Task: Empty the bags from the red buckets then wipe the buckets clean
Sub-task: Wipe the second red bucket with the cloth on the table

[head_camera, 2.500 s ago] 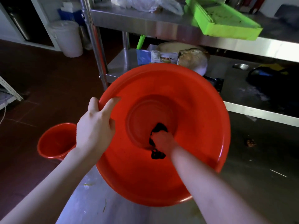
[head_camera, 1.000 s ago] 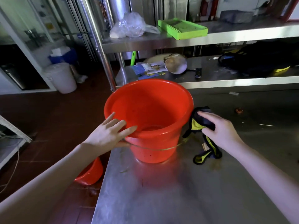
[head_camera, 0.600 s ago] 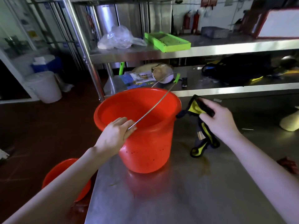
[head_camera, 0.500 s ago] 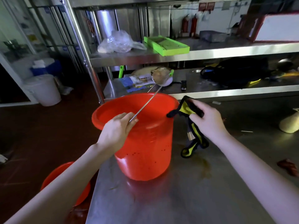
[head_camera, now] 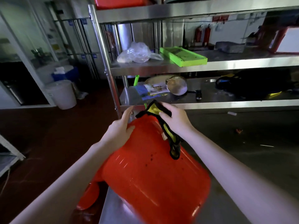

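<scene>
A red bucket (head_camera: 155, 180) lies tipped on its side on the steel table (head_camera: 252, 160), its outer wall facing up at me. My left hand (head_camera: 119, 131) grips the bucket's far end, fingers curled over the edge. My right hand (head_camera: 175, 121) holds a black-and-yellow cloth (head_camera: 168, 135) against the outer wall near that same end; the cloth's tail hangs down over the side. A second red bucket (head_camera: 89, 197) stands on the floor at the lower left, mostly hidden behind the first bucket and my left arm.
A steel shelf rack (head_camera: 194, 68) stands right behind the table, holding a clear plastic bag (head_camera: 137, 53), a green tray (head_camera: 183, 56), papers and a dark bag (head_camera: 252, 84). A white lidded pail (head_camera: 62, 94) sits on the dark red floor at the left.
The bucket went from upright to tipped on its side. My left hand let go of the wire handle and now grips the far end. My right hand brought the cloth onto the outer wall.
</scene>
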Available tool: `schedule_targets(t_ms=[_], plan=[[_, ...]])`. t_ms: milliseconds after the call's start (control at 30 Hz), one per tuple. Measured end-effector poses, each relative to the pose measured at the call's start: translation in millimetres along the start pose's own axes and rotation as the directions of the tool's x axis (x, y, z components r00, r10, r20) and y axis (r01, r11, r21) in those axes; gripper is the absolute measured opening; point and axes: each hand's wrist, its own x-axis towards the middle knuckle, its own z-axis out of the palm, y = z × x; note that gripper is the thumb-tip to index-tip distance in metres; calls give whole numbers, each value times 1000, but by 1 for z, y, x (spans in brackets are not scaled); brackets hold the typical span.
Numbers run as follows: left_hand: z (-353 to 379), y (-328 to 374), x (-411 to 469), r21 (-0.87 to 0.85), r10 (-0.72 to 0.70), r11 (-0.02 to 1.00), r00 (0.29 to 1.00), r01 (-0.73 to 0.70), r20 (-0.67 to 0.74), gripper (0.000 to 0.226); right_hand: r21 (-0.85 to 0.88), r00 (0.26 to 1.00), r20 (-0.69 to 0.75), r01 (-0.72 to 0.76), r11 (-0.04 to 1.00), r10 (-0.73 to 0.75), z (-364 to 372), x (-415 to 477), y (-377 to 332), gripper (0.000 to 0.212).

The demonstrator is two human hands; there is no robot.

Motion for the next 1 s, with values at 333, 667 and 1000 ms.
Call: schedule_targets(t_ms=[333, 667, 1000], plan=[[32, -11, -16, -377, -391, 868, 913, 324, -115, 64, -475, 967, 242, 192, 859, -82, 48, -32, -25, 60], [44, 6, -24, -512, -282, 853, 917, 105, -281, 85, -512, 939, 343, 159, 844, 31, 29, -35, 45, 51], [49, 1, -8, -405, -289, 901, 914, 158, -285, 59, -565, 972, 191, 224, 794, -138, 95, -26, 18, 56]])
